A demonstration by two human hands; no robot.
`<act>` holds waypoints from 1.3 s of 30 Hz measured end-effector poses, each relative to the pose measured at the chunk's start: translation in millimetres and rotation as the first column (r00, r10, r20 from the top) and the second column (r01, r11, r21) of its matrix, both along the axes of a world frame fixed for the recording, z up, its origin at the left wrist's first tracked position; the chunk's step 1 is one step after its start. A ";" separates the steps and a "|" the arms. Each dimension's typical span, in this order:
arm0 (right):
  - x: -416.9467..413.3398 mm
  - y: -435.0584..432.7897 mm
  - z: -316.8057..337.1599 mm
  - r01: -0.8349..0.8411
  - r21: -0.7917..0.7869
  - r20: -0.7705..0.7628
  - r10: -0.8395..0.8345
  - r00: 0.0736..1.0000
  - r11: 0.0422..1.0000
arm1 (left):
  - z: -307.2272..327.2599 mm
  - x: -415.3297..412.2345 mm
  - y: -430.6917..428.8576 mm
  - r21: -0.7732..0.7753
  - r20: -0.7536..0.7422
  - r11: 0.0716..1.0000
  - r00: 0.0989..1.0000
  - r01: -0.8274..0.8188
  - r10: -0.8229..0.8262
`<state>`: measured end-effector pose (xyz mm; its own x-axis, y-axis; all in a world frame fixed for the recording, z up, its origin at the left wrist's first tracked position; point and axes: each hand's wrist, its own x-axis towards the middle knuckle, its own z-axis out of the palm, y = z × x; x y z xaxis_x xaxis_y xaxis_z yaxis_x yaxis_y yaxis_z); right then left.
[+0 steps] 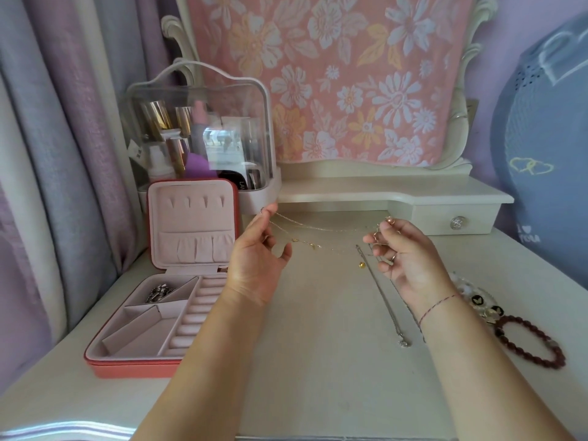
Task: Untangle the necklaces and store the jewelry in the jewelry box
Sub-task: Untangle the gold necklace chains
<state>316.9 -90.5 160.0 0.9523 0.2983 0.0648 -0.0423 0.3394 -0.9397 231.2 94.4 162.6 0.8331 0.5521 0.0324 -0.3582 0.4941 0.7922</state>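
Left hand and right hand stretch thin, perhaps doubled chain.

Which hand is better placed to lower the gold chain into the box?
Left, probably. The left hand pinches the gold chain beside the open jewelry box; the right hand holds its other end farther away.

A home bedroom: a cream dressing table, a clear cosmetics case at its back left, floral cloth behind it, curtains to its left.
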 end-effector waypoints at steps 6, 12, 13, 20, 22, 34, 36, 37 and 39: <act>2.6 -1.0 -2.4 -0.154 0.073 -0.084 0.160 0.984 0.985 | -2.2 -3.1 -0.4 0.476 -0.102 0.876 0.985 -0.078 0.143; 3.9 0.9 -5.8 -0.176 0.081 -0.031 0.179 0.983 0.981 | -6.8 -1.1 5.4 0.529 -0.120 0.842 0.973 -0.105 0.197; 4.2 0.7 -5.7 -0.173 0.090 -0.030 0.177 0.984 0.981 | -6.6 0.5 6.9 0.509 -0.120 0.852 0.971 -0.118 0.206; 4.9 -0.3 -5.0 -0.158 0.117 -0.016 0.161 0.987 0.981 | -6.8 5.3 11.9 0.358 -0.120 0.920 0.970 -0.158 0.213; 5.5 -1.1 -4.9 -0.173 0.124 -0.006 0.175 0.985 0.977 | -6.4 5.1 11.0 0.330 -0.118 0.929 0.969 -0.167 0.216; 6.3 -1.2 -5.0 -0.173 0.322 -0.070 0.206 0.976 0.931 | -9.8 7.1 11.7 0.366 -0.134 0.923 0.974 -0.121 0.182; 6.5 -1.1 -5.0 -0.197 0.340 -0.063 0.231 0.971 0.919 | -9.2 6.8 11.3 0.373 -0.124 0.920 0.977 -0.115 0.172; 6.1 -0.9 -4.6 -0.215 0.337 -0.059 0.249 0.967 0.916 | -8.9 6.2 11.3 0.387 -0.130 0.916 0.977 -0.107 0.169; 4.4 0.2 -4.1 -0.255 0.283 -0.045 0.278 0.960 0.925 | -8.6 4.7 10.8 0.437 -0.152 0.896 0.975 -0.082 0.163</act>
<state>321.3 -90.3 155.9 0.8456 0.5236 0.1040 -0.2400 0.5468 -0.8021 236.0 105.2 154.0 0.7737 0.6172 0.1431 -0.2251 0.0566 0.9727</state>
